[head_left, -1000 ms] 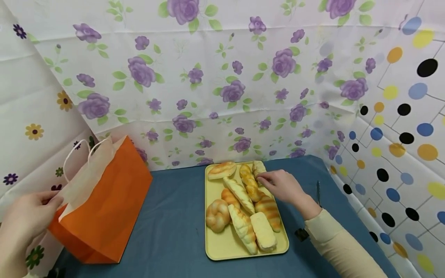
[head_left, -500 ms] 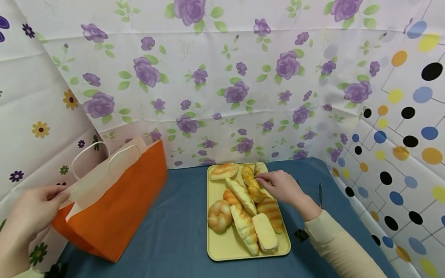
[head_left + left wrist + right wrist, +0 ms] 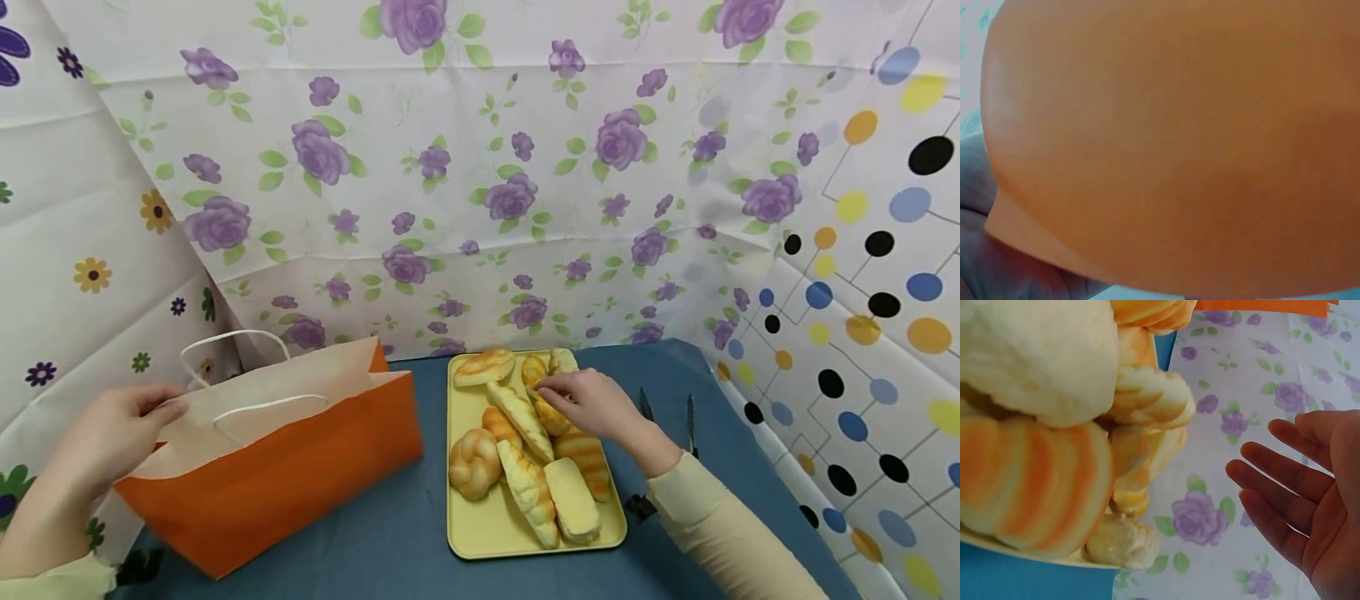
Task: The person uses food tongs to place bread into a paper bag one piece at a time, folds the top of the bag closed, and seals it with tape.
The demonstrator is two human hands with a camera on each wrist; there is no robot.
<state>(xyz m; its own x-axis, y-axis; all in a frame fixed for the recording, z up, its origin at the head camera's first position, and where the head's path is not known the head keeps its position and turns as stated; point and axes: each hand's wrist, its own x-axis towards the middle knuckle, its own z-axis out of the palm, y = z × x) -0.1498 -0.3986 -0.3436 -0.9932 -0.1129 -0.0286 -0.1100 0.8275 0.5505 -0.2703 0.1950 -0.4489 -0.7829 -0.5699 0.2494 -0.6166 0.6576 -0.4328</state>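
Observation:
My left hand (image 3: 123, 433) pinches the left edge of an orange paper bag (image 3: 300, 475), whose pale inside and white string handles show. Orange paper (image 3: 1172, 144) fills most of the left wrist view, with part of the hand (image 3: 1004, 262) at lower left. My right hand (image 3: 600, 408) hovers over the right side of a yellow tray (image 3: 468, 537) of breads. The right wrist view shows this hand (image 3: 1304, 494) with relaxed, spread fingers and nothing in them. A knotted roll (image 3: 475, 464), a striped bread (image 3: 583, 458) and a pale oblong loaf (image 3: 572, 500) lie among several breads.
Two thin dark utensils, the right one (image 3: 692, 425) more visible, and a small black object (image 3: 640, 507) lie right of the tray. A blue cloth (image 3: 375, 533) covers the table. Patterned curtains (image 3: 480, 175) stand behind and at both sides.
The bag has turned and tipped toward me, its opening widening and its far end swinging right, with my left hand on it moving slightly right. My right hand has shifted slightly left.

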